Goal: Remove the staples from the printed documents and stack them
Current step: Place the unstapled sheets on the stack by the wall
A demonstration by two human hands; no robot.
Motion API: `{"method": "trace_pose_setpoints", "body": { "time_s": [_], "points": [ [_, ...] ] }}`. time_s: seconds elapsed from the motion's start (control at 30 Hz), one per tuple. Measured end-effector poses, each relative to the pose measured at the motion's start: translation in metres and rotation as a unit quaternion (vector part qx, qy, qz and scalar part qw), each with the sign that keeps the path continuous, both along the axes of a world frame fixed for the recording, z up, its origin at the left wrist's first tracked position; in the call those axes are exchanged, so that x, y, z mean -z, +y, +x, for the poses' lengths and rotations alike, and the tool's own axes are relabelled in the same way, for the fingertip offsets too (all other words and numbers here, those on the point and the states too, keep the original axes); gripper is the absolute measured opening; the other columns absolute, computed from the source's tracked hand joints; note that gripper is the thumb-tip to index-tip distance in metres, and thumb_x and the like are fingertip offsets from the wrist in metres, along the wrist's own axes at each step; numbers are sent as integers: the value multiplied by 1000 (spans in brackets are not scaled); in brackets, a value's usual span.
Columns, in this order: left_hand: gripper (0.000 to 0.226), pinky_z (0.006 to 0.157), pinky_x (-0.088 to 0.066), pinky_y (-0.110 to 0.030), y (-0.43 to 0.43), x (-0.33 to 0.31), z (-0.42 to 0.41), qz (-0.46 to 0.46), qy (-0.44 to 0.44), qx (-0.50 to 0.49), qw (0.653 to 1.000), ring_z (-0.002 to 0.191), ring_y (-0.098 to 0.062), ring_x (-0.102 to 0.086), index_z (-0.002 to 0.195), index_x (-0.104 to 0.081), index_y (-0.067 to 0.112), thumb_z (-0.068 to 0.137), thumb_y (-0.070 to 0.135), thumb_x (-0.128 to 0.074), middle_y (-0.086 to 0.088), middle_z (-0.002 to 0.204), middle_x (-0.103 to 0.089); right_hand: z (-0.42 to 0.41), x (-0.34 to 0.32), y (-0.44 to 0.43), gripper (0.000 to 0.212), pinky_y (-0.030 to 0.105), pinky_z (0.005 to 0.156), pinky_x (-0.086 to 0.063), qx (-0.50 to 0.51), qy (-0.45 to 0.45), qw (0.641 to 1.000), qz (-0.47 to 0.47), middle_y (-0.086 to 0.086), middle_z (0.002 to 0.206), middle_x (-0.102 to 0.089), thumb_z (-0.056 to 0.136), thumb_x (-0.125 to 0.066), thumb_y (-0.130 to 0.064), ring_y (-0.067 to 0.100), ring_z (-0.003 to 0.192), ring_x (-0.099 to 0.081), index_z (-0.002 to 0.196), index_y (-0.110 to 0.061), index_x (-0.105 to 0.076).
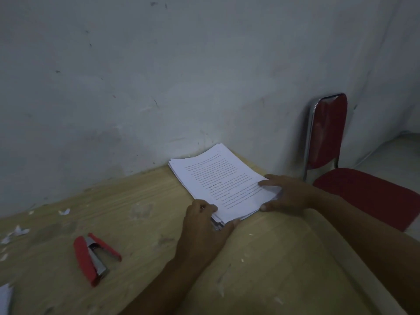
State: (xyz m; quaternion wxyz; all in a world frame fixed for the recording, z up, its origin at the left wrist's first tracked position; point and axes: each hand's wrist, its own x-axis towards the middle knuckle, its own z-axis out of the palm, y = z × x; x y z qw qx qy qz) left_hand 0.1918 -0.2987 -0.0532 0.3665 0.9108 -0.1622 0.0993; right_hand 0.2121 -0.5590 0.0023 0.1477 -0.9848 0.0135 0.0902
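The stack (218, 176) lies at the far right corner of the table (136, 201), where the left hand (204, 221) grips its near corner and the right hand (288, 194) pinches its side, and I think both should push evenly to square it.

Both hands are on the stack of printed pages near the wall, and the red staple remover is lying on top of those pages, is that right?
Not quite. The left hand and right hand do hold the stack of printed pages, but the red staple remover lies on the table, left of the hands and apart from the pages. The head view shows it.
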Motion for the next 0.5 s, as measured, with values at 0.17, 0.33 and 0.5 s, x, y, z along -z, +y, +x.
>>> {"method": "trace_pose_setpoints", "body": {
  "time_s": [0.17, 0.33, 0.5],
  "points": [
    [68, 99, -38, -20, -1, -3, -1, 52, -16, -14, 998, 121, -8, -42, 132, -57, 18, 82, 64, -61, 6, 136, -49, -3, 4, 2, 85, 43, 120, -19, 25, -9, 1000, -2, -5, 164, -13, 78, -64, -68, 24, 149, -19, 151, -38, -31],
    [81, 109, -35, -27, 2, -13, -12, 85, 8, -6, 996, 134, -12, -33, 146, -40, 20, 82, 69, -56, 5, 150, -37, -14, 2, 14, 87, 49, 120, -15, 46, -13, 998, -51, 4, 165, -4, 83, -58, -67, 31, 151, -9, 155, -32, -23],
    [62, 107, -39, -31, 28, -29, -36, 40, -6, -15, 999, 129, -14, -38, 137, -49, 19, 88, 55, -59, 4, 143, -44, -35, -2, 49, 71, 46, 119, -23, 69, -111, 990, -55, 9, 161, -22, 89, -61, -53, 31, 146, -22, 149, -22, -37]
  ]
}}
